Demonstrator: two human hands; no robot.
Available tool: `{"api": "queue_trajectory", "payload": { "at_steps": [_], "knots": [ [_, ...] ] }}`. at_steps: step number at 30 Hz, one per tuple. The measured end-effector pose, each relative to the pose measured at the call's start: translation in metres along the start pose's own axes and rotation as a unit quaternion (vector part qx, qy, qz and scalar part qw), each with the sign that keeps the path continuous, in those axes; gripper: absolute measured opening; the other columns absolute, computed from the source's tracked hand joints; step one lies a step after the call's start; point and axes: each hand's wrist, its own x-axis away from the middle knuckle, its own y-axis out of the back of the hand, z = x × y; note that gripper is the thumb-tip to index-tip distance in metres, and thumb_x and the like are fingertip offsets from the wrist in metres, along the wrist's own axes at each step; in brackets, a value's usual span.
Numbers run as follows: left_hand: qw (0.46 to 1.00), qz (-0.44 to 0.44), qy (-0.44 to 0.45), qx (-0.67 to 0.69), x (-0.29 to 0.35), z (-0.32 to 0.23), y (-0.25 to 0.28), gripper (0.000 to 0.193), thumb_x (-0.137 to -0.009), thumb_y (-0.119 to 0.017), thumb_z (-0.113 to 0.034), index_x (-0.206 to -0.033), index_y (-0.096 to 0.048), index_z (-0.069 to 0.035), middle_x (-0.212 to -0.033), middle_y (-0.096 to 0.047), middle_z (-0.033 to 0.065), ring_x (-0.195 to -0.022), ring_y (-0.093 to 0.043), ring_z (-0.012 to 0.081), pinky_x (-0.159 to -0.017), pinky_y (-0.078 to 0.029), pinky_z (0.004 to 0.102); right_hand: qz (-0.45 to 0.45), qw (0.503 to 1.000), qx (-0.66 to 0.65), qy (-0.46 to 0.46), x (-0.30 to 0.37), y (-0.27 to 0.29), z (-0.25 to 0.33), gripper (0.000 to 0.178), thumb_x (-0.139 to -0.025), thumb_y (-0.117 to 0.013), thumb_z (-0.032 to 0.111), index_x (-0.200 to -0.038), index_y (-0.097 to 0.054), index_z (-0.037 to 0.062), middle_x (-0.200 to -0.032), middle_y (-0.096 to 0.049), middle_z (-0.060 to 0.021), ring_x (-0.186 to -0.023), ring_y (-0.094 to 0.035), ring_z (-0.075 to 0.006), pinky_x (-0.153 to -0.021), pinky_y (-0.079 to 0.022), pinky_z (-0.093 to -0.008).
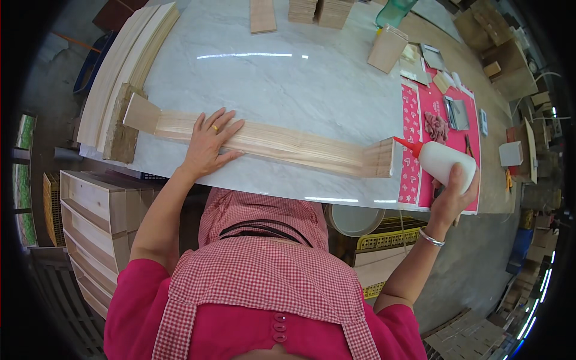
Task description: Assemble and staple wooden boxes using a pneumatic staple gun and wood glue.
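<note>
A long pale wooden board lies across the table, with a short upright wooden piece standing at each end: the left end piece and the right end piece. My left hand rests on the board left of its middle, fingers spread flat. In my right hand is a white glue bottle with a red nozzle, tilted so that the tip points left. That tip is at the top of the right end piece; whether they touch I cannot tell.
A stack of long boards lies at the table's left, beside a rough wooden block. At the far side are small wooden pieces and a wooden block. A pink mat holds a crumpled cloth. Wooden frames stand below left.
</note>
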Motion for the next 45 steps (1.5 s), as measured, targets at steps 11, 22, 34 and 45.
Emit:
{"api": "queue_trajectory", "payload": {
  "at_steps": [11,22,34,45],
  "knots": [
    [1.0,-0.029,-0.002,0.01,-0.009,0.0,0.003,0.066,-0.08,-0.067,-0.047,-0.137,-0.051,-0.017,-0.145,-0.042,0.0104,-0.139,-0.032,0.0319,-0.114,-0.016,0.0552,-0.001,0.996,-0.084,-0.001,0.008,0.036,-0.023,0.048,-0.089,-0.066,0.029,-0.122,-0.051,-0.0017,-0.109,-0.057,-0.0122,-0.096,-0.059,-0.0215,-0.077,-0.053,-0.0354],
    [0.997,-0.03,0.005,0.072,0.019,-0.012,0.007,0.072,-0.081,-0.068,-0.045,-0.141,-0.043,-0.013,-0.148,-0.036,0.0142,-0.138,-0.032,0.0358,-0.109,-0.022,0.0614,-0.053,0.947,0.297,0.112,-0.133,-0.074,-0.192,0.047,-0.076,-0.079,0.018,-0.111,-0.054,-0.0002,-0.1,-0.061,-0.0141,-0.091,-0.059,-0.0272,-0.085,-0.049,-0.0382],
    [0.87,-0.196,0.451,-0.028,0.039,0.251,0.173,0.053,-0.08,-0.072,-0.04,-0.115,-0.062,-0.002,-0.113,-0.062,0.02,-0.108,-0.058,0.0348,-0.092,-0.046,0.0446,0.151,0.943,0.261,0.138,-0.14,-0.06,-0.167,0.024,-0.093,-0.061,0.017,-0.097,-0.05,-0.0039,-0.084,-0.049,-0.0108,-0.078,-0.052,-0.0215,-0.072,-0.046,-0.0307],
    [0.867,0.036,0.494,-0.057,-0.031,0.292,0.161,0.068,-0.063,-0.081,-0.054,-0.106,-0.069,-0.003,-0.11,-0.066,0.0171,-0.105,-0.063,0.0313,-0.087,-0.052,0.0418,0.164,0.936,0.299,0.091,-0.012,0.007,-0.03,0.027,-0.089,-0.065,0.016,-0.105,-0.063,-0.0065,-0.098,-0.065,-0.0206,-0.09,-0.062,-0.0283,-0.081,-0.051,-0.0367]
  ]
}}
